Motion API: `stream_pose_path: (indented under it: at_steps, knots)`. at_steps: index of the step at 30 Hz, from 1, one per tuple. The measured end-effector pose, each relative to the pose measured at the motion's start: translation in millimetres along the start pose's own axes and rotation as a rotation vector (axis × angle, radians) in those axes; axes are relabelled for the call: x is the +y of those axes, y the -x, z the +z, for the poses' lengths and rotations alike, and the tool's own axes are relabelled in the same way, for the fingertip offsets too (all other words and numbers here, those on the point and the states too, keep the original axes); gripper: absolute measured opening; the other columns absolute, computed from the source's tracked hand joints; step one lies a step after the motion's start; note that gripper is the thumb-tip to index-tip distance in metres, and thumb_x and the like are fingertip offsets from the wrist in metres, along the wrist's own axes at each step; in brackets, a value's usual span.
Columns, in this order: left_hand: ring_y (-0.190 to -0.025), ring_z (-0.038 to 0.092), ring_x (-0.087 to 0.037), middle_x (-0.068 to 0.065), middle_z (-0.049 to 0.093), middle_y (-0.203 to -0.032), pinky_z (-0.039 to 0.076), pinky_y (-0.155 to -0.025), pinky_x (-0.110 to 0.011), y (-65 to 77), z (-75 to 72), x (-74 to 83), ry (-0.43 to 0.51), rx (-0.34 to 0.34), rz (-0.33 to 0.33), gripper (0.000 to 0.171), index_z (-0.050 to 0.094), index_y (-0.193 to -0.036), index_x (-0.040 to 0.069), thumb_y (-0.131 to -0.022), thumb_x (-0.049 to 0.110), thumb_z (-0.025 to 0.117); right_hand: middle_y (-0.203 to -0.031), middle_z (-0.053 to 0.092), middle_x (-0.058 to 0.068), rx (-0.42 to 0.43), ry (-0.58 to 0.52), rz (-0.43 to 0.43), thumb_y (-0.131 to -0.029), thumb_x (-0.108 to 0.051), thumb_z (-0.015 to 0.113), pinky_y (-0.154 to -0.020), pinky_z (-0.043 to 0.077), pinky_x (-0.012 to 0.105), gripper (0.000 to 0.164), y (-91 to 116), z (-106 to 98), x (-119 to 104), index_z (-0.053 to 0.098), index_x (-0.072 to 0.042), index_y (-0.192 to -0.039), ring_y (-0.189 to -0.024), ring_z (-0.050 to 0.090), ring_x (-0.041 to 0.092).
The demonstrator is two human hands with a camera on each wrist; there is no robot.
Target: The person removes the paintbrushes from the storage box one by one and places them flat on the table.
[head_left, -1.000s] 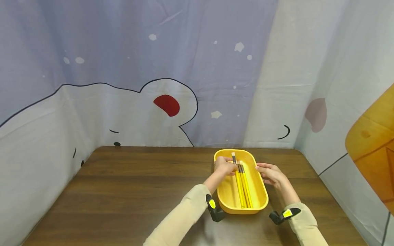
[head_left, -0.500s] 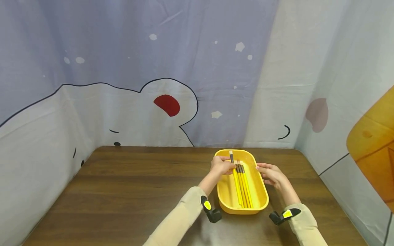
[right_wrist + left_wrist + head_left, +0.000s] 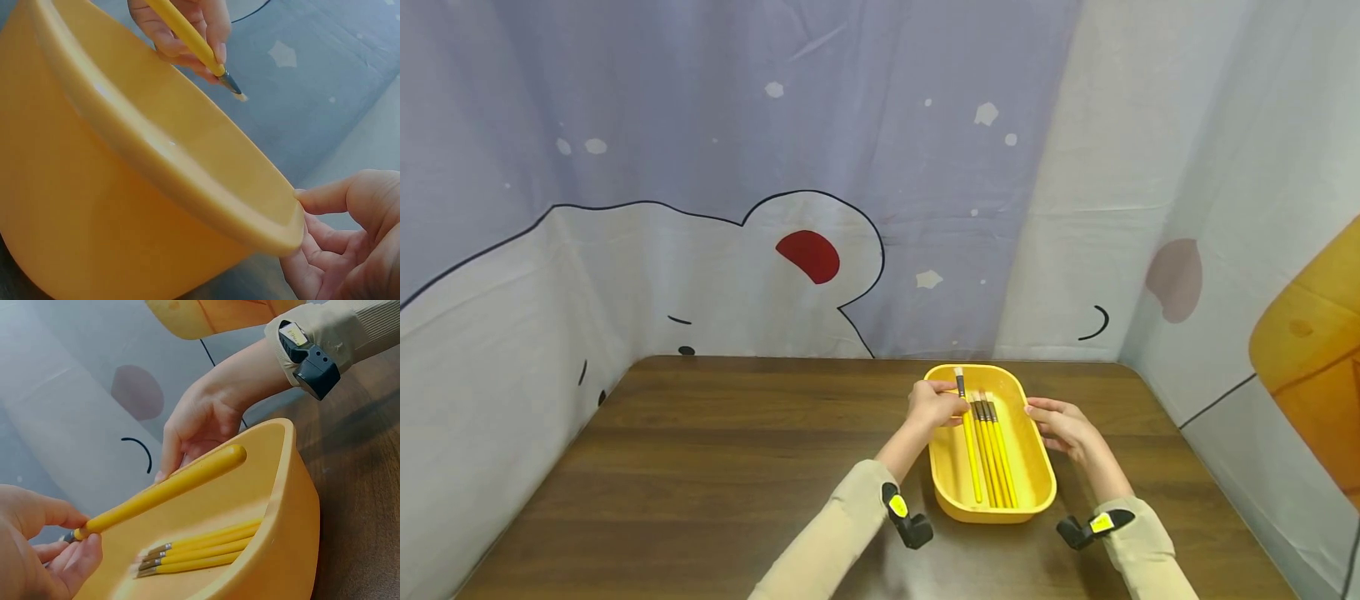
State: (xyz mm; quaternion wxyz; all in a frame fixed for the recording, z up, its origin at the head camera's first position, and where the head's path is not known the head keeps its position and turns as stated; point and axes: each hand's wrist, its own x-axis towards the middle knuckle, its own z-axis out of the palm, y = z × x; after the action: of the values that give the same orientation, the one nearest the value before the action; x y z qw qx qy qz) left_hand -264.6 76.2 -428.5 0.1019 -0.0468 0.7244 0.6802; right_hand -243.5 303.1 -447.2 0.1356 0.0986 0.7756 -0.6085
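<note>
A yellow plastic tub (image 3: 992, 517) sits at the right of the table, several yellow paintbrushes (image 3: 203, 550) side by side on its floor. One more paintbrush (image 3: 972, 467) is pinched near its dark ferrule by my left hand (image 3: 931, 407), which reaches over the tub's left rim. The pale bristles point away from me, and in the left wrist view this brush's handle (image 3: 169, 487) rises above the others. My right hand (image 3: 1063, 427) holds the tub's right rim; the right wrist view shows the thumb at the lip and the fingers (image 3: 300, 269) against the outside.
Brown wooden table (image 3: 700, 467) spreads to the left of the tub. A printed curtain (image 3: 775, 167) hangs behind the table and along its sides. Each sleeve carries a black wrist camera (image 3: 910, 525).
My left hand has moved left with its paintbrush, drawing it apart from the row of other brushes. My right hand has stayed on the tub's rim.
</note>
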Motion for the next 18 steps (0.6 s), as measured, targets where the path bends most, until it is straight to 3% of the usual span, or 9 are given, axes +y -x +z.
stream_pose_path:
  at_steps: [18]
  knots:
    - [-0.071, 0.072, -0.018, -0.016, 0.073, -0.092, 0.061, -0.060, -0.026, 5.1, -12.5, 0.5, 0.027, 0.013, 0.017, 0.039, 0.067, -0.113, -0.003, -0.074, -0.004, 0.074, -0.092, 0.067, -0.006, -0.006, -0.005, -0.009, -0.096, -0.022, 0.056, -0.070, 0.060, 0.024, 0.059, -1.0, 0.2, 3.0, 0.035, 0.009, -0.142, -0.080, 0.064, 0.005]
